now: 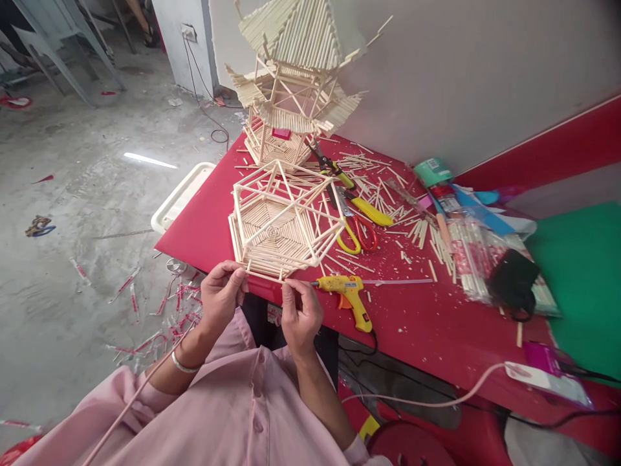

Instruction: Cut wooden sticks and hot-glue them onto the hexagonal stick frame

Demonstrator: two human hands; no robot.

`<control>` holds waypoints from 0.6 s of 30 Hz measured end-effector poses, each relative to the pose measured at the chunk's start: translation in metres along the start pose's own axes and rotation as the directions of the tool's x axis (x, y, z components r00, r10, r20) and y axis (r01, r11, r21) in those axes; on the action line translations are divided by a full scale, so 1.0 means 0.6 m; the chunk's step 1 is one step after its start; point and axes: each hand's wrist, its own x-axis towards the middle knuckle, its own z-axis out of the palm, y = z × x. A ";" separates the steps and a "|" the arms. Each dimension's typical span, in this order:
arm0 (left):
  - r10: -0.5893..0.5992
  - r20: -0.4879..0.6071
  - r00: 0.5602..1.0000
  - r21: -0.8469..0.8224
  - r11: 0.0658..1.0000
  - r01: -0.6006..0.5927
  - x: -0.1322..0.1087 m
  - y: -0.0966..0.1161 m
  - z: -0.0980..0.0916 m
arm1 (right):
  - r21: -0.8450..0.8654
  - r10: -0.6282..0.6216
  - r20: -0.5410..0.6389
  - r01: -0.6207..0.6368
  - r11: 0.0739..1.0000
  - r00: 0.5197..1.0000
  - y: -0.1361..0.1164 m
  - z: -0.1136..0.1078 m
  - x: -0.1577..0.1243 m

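A hexagonal frame of thin wooden sticks (279, 220) lies on the red table (412, 317) near its front edge. My left hand (220, 298) is closed in a pinch on the frame's near left corner. My right hand (299, 314) is pinched on a stick along the frame's near edge, at its right end. A yellow glue gun (347, 294) lies on the table just right of my right hand. Behind the frame stands a tall tiered stick tower (294, 84).
Yellow-handled pliers (361, 207), scissors with red and yellow handles (356, 233), loose sticks, a green tape roll (433, 171) and a packet of sticks (473, 259) lie to the right. A white tray (179, 194) juts out left of the table. A cable (436, 398) runs along the front.
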 end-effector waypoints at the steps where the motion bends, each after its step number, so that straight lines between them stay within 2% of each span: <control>1: 0.002 -0.001 1.000 0.000 1.000 -0.002 0.000 0.000 0.000 | 0.000 -0.003 0.000 0.003 1.000 1.000 0.000 0.000 0.000; 18: 0.016 0.010 1.000 -0.005 1.000 -0.016 0.000 0.001 0.002 | -0.007 0.001 0.002 -0.001 1.000 1.000 -0.001 0.000 0.001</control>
